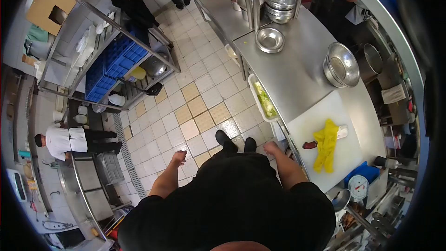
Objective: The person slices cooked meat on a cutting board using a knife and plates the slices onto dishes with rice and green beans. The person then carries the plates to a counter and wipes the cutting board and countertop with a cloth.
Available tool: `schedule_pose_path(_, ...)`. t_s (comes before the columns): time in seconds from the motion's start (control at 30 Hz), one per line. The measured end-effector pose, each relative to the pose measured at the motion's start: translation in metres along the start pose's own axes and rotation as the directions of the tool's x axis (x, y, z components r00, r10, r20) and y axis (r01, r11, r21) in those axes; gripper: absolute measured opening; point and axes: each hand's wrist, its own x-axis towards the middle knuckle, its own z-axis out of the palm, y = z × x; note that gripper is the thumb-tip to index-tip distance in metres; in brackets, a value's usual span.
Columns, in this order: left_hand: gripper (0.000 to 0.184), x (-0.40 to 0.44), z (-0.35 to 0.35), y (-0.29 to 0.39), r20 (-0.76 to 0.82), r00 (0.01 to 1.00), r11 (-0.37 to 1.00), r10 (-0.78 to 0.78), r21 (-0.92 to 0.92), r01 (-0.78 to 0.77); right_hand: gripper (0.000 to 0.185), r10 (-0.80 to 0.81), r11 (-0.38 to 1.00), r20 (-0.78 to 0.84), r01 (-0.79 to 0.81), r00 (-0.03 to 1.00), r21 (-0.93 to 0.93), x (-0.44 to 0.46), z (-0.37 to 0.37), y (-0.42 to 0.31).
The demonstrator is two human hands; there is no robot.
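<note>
My left hand (179,157) hangs over the tiled floor, loosely curled, with thumb and fingers a little apart and nothing visible in it. Beside the steel counter (297,79), my right hand (272,148) hangs low, loosely bent and touching nothing I can see; part of its fingers is hidden. On the counter to my right lies a white cutting board (302,125). A yellow cloth (326,146) is draped across a cleaver on it, leaving the dark red handle (310,145) and part of the blade (342,132) showing.
Metal bowls (270,40) and a deeper bowl (341,65) stand on the counter. Below its edge sits a white tub of cut greens (264,100). A dial scale (358,187) stands at the right. Shelving with blue crates (125,56) and a person in white (67,140) are at left.
</note>
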Motion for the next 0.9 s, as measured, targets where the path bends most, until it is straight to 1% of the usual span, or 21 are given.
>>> schedule_pose_path(0.03,0.046,0.004,0.005,0.007,0.004,0.999,0.999,0.044,0.031,-0.044,0.023,-0.041,0.999,0.002,0.041,0.999,0.028,0.002,0.001,0.001)
schedule_pose_path(0.07,0.045,0.009,0.01,0.014,0.01,0.996,0.994,0.085,0.061,-0.085,0.03,-0.084,0.996,-0.053,0.085,0.995,0.02,0.002,0.004,0.003)
schedule_pose_path(0.1,0.044,0.011,0.017,0.022,0.005,0.989,0.985,0.147,0.089,-0.147,0.031,-0.089,0.996,-0.046,0.087,0.995,-0.035,0.006,0.006,0.007)
schedule_pose_path(0.17,0.044,0.006,0.026,0.046,0.038,0.967,0.964,0.25,0.085,-0.253,0.033,-0.104,0.985,-0.04,0.098,0.994,-0.142,0.019,0.006,0.015)
schedule_pose_path(0.2,0.044,0.0,0.031,0.06,0.043,0.959,0.953,0.281,0.104,-0.284,0.033,-0.078,0.974,-0.049,0.065,0.996,-0.217,0.017,0.004,0.012)
schedule_pose_path(0.23,0.044,-0.003,0.036,0.07,0.049,0.948,0.941,0.313,0.121,-0.317,0.033,-0.083,0.969,-0.053,0.068,0.995,-0.239,0.017,0.002,0.014)
schedule_pose_path(0.3,0.044,-0.002,0.042,0.083,0.041,0.905,0.894,0.424,0.141,-0.426,0.031,-0.092,0.956,-0.057,0.072,0.994,-0.283,0.015,-0.002,0.018)
schedule_pose_path(0.33,0.045,-0.001,0.044,0.086,0.038,0.879,0.867,0.475,0.15,-0.475,0.031,-0.086,0.966,-0.056,0.069,0.995,-0.247,0.001,-0.005,0.011)
schedule_pose_path(0.4,0.045,-0.007,0.043,0.09,0.049,0.882,0.864,0.47,0.181,-0.47,0.03,-0.072,0.982,-0.048,0.062,0.996,-0.18,-0.026,-0.011,0.005)
schedule_pose_path(0.43,0.046,-0.009,0.042,0.089,0.054,0.884,0.863,0.464,0.195,-0.465,0.03,-0.057,0.979,-0.058,0.044,0.997,-0.198,-0.018,-0.007,0.015)
schedule_pose_path(0.47,0.047,-0.01,0.039,0.086,0.049,0.868,0.835,0.494,0.249,-0.49,0.03,-0.042,0.976,-0.068,0.027,0.997,-0.216,-0.009,-0.002,0.025)
schedule_pose_path(0.57,0.049,-0.014,0.028,0.062,0.028,0.924,0.888,0.382,0.266,-0.376,0.029,0.008,0.968,-0.093,-0.031,0.996,-0.251,-0.003,0.004,0.04)
schedule_pose_path(0.6,0.051,-0.003,0.025,0.047,0.041,0.949,0.922,0.314,0.227,-0.315,0.029,0.025,0.966,-0.106,-0.051,0.994,-0.255,-0.003,0.005,0.04)
schedule_pose_path(0.7,0.054,0.012,0.014,0.011,0.073,0.978,0.96,0.196,0.189,-0.207,0.029,0.051,0.978,-0.13,-0.076,0.99,-0.195,0.001,0.011,0.043)
schedule_pose_path(0.77,0.056,0.01,0.007,-0.001,0.068,0.99,0.974,0.126,0.182,-0.137,0.029,0.042,0.978,-0.132,-0.068,0.99,-0.196,-0.008,0.012,0.035)
schedule_pose_path(0.8,0.058,0.01,0.002,-0.004,0.065,0.994,0.979,0.093,0.177,-0.104,0.029,0.035,0.978,-0.134,-0.062,0.99,-0.198,-0.011,0.012,0.03)
schedule_pose_path(0.9,0.065,0.038,-0.018,-0.015,0.148,0.981,0.977,0.124,0.157,-0.147,0.025,-0.105,0.962,-0.182,0.053,0.978,-0.268,0.01,0.022,0.049)
